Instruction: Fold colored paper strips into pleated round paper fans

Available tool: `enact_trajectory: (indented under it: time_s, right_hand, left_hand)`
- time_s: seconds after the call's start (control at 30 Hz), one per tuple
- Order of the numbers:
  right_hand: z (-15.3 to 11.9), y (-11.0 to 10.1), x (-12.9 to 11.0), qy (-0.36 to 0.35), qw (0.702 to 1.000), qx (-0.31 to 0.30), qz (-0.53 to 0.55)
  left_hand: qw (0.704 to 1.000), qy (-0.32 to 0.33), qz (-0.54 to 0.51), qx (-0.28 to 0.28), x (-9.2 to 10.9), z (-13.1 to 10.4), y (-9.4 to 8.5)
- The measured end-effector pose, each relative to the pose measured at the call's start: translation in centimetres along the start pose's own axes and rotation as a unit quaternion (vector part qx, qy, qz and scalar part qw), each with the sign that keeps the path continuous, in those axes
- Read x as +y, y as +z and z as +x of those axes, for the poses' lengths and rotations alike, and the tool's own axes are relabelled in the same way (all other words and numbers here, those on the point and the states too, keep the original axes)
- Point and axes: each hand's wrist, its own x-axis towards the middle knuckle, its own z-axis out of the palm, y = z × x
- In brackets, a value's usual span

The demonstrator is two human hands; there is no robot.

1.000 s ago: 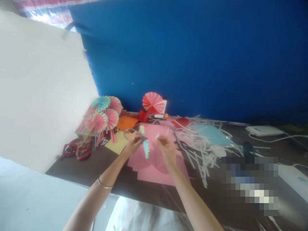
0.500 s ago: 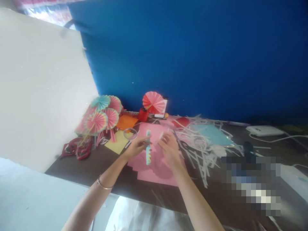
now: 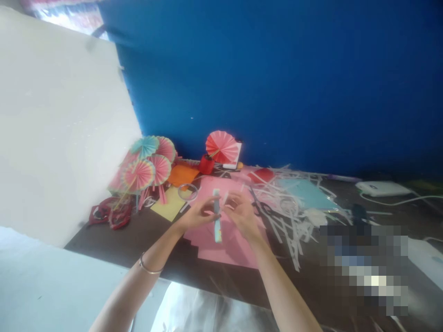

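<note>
My left hand [image 3: 200, 214] grips a narrow light-blue folded paper strip [image 3: 218, 229] with yellowish marks, held upright between thumb and fingers. Just to its right, my right hand [image 3: 242, 214] has its fingers curled together around a small white piece [image 3: 225, 198], too blurred to name. Both hands are over pink paper sheets [image 3: 224, 252] on the dark table. A clear ring [image 3: 188, 192], like a tape roll, lies beyond my left hand.
Pleated paper fans [image 3: 138, 174] stand at the left beside red-handled scissors [image 3: 120, 218]. A pink fan [image 3: 222, 147] stands at the back near a red container [image 3: 206, 164]. White paper strips [image 3: 294, 230] are heaped right of the pink sheets, by a light-blue sheet [image 3: 308, 193].
The blue strip has shifted slightly right and turned more edge-on, its marks showing less. My right hand has come closer to it, and my left thumb and fingers now span its side.
</note>
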Motion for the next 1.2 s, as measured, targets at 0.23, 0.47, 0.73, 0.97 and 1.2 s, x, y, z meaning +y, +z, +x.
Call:
enact_trajectory:
  time_s: [0.23, 0.47, 0.73, 0.97, 1.2]
  right_hand:
    - [-0.3, 0.5, 0.3, -0.022, 0.999, -0.002, -0.048]
    - [-0.3, 0.5, 0.9, -0.036, 0.996, 0.023, -0.083]
    - [-0.5, 0.5, 1.2, -0.026, 0.994, 0.024, -0.104]
    - [-0.5, 0.4, 2.0, -0.047, 0.990, 0.018, -0.132]
    - [-0.7, 0.5, 1.9, -0.056, 0.986, 0.024, -0.157]
  left_hand:
    - [1.000, 0.013, 0.007, -0.021, 0.1, -0.1, -0.2]
    - [1.000, -0.004, -0.002, -0.023, -0.2, -0.2, -0.1]
    - [0.999, -0.007, -0.027, -0.029, -0.4, -0.1, -0.2]
    - [0.999, -0.016, -0.028, -0.025, -0.2, -0.2, -0.1]
    - [0.999, -0.019, -0.038, -0.027, -0.4, -0.2, -0.1]
